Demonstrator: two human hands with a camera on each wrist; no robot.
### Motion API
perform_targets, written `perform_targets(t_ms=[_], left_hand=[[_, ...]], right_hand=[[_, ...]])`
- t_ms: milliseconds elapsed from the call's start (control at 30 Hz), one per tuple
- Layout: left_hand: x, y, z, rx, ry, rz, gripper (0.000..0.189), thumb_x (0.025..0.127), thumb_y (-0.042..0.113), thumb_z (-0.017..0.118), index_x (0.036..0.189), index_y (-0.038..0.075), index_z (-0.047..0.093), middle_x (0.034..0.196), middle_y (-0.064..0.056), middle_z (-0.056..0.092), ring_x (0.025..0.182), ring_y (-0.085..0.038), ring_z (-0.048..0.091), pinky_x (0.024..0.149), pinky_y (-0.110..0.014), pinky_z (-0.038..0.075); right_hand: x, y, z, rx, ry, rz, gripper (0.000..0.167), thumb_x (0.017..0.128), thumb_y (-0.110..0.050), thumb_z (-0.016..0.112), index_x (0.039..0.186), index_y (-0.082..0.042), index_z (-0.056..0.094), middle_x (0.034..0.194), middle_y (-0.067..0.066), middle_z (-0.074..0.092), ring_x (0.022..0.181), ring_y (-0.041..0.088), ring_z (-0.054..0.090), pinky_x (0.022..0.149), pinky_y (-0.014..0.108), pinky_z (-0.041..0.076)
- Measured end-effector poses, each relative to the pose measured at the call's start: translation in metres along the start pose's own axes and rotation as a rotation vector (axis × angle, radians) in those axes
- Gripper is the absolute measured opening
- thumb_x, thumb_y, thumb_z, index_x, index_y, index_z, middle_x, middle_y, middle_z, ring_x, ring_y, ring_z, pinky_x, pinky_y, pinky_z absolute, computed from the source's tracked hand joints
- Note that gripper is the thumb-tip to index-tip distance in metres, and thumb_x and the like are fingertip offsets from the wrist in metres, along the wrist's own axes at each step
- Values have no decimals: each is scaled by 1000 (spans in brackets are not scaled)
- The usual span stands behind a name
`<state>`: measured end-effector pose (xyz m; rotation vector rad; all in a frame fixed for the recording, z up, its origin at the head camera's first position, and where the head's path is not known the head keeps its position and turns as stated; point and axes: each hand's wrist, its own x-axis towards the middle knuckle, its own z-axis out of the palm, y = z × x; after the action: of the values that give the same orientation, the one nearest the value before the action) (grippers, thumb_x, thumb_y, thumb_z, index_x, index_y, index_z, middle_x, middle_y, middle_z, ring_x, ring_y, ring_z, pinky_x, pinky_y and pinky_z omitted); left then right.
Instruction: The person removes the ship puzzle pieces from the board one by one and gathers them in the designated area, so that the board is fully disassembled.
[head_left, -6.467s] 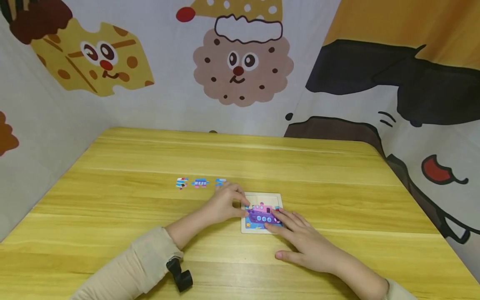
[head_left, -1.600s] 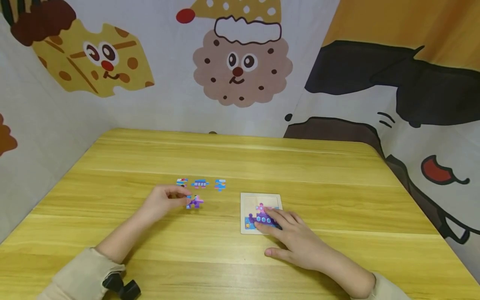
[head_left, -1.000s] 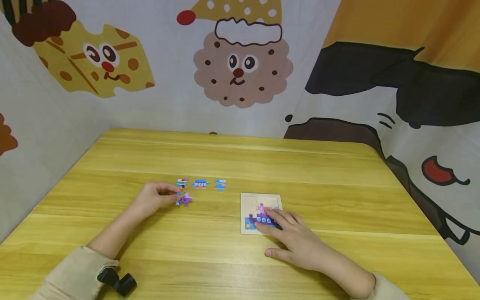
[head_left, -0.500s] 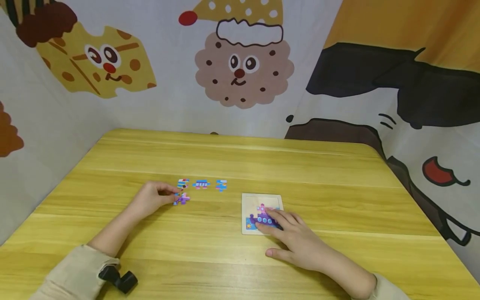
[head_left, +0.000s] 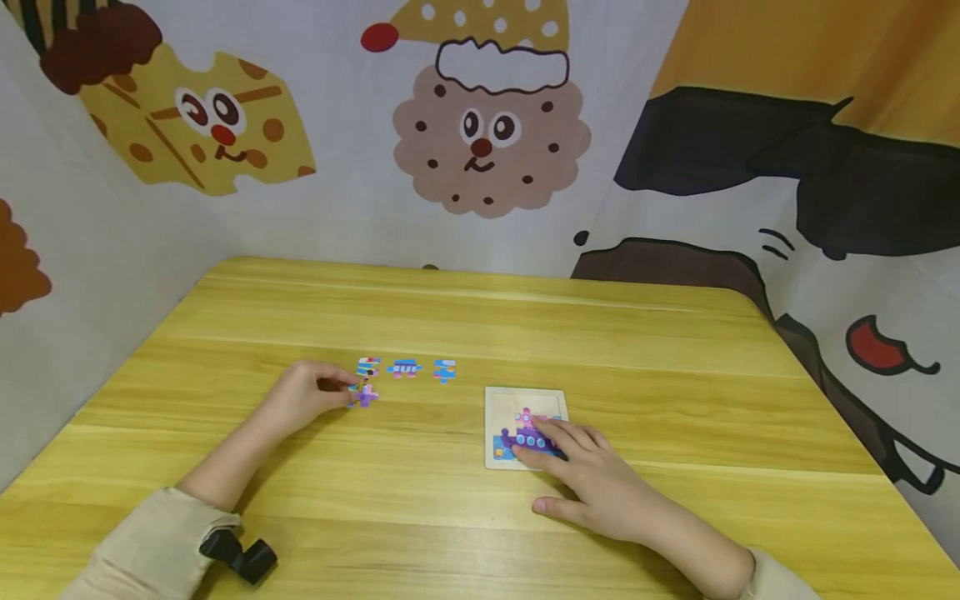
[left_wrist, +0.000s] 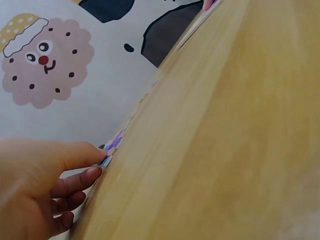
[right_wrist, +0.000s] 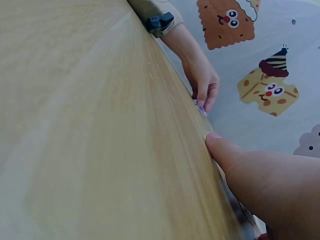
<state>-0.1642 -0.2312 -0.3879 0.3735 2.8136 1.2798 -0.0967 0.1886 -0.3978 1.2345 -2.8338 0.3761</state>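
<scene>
My left hand [head_left: 300,400] pinches a purple and pink jigsaw piece [head_left: 367,395] by its left side, between thumb and fingertips. In the left wrist view the piece [left_wrist: 115,142] lies low at the tabletop. Just behind it is a row of three loose jigsaw pieces: a striped one [head_left: 367,367], a blue one with pale windows [head_left: 405,367] and a blue and white one [head_left: 444,370]. My right hand [head_left: 600,471] rests with extended fingers on the partly filled puzzle tray [head_left: 489,417], covering the right part of its purple boat picture [head_left: 528,439].
The wooden table [head_left: 420,517] stretches well past both hands. Behind it hangs a white cloth [head_left: 337,217] with cartoon food figures. A black strap mount [head_left: 238,556] sits on the left sleeve [head_left: 150,537].
My left hand has lifted the purple and pink piece out of the tray and carried it left, down beside the loose row. Lately it barely moves. My right hand stays on the puzzle.
</scene>
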Motion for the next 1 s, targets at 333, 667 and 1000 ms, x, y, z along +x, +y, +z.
perform_targets(t_ms=[333, 667, 1000], left_hand=[[0, -6, 0, 34, 6, 108, 12, 82, 7, 75, 94, 6, 75, 92, -3, 68, 80, -17, 59, 67, -29, 50], [1, -11, -1, 16, -9, 120, 14, 83, 3, 73, 96, 6, 74, 92, -3, 66, 82, -18, 58, 68, -28, 49], [0, -8, -2, -15, -6, 74, 12, 86, 7, 71, 98, 6, 73, 89, -3, 65, 78, -20, 55, 65, -29, 47]], right_hand=[[0, -1, -1, 14, -13, 18, 60, 93, -58, 48, 147, -35, 36, 157, 6, 21, 139, 31, 22, 106, 58, 19], [-1, 0, 1, 24, -35, 37, 62, 94, -59, 44, 150, -37, 29, 159, 3, 15, 141, 30, 17, 108, 57, 15], [-3, -2, 2, 31, -21, 43, 61, 95, -55, 46, 150, -35, 29, 159, 4, 13, 142, 30, 16, 108, 57, 13]])
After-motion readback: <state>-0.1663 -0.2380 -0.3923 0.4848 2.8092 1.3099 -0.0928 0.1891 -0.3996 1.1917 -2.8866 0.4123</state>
